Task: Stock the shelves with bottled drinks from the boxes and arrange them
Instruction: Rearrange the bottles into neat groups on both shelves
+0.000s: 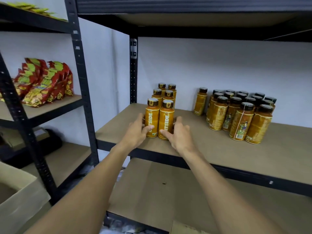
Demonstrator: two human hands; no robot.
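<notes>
6 orange bottles [168, 95] stand in 2 rows of 3 on the shelf [202, 149]; left hand [135, 133] grips the front left bottle [152, 118], right hand [180, 135] the front right bottle [166, 120].

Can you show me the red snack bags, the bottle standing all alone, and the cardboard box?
red snack bags [45, 83], head view, front of a middle bag.
lone bottle [200, 103], head view, its orange label.
cardboard box [25, 210], head view, its outer side wall.
</notes>
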